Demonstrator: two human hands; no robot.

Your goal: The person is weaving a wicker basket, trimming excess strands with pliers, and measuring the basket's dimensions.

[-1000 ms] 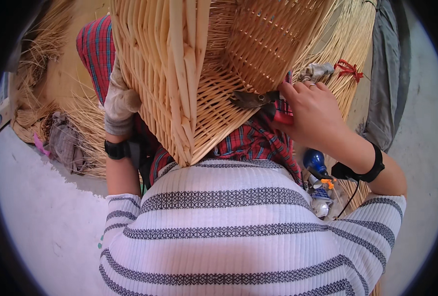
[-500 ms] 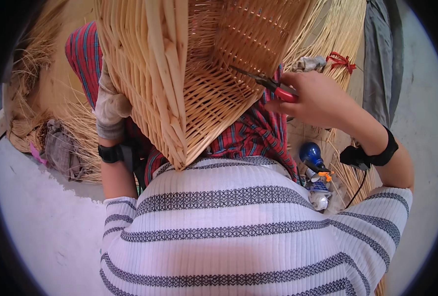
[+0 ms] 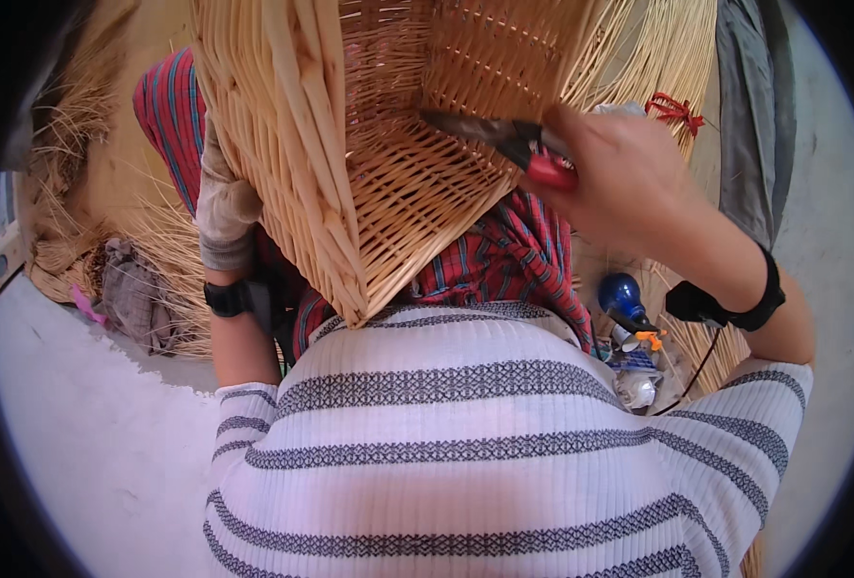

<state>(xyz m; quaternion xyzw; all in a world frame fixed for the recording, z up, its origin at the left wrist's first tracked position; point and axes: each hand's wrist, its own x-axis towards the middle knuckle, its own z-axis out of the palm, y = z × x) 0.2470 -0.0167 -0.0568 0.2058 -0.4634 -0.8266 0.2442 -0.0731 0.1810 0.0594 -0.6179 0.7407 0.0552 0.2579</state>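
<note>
A rectangular woven wicker basket (image 3: 283, 154) rests tilted over my lap, its open side toward me and its rim near my striped top. My left hand (image 3: 227, 197), in a dirty white glove, is closed on the basket's left outer side. My right hand (image 3: 629, 178), bare and slightly blurred, grips dark-bladed shears with red handles (image 3: 545, 166). The blades point left into the basket's opening, in front of its inner far wall. Whether they touch the weave I cannot tell.
Red plaid cloth (image 3: 167, 116) covers my legs. Bundled pale rods (image 3: 670, 43) with a red tie lie at upper right, beside dark grey fabric (image 3: 745, 135). A blue round object (image 3: 620, 294) and small items sit by my right. Loose rods and a grey cloth (image 3: 138, 299) lie at left.
My right hand has lifted the shears from low at the basket's rim up and leftward into the opening. My left hand still holds the basket, which has shifted slightly left in view.
</note>
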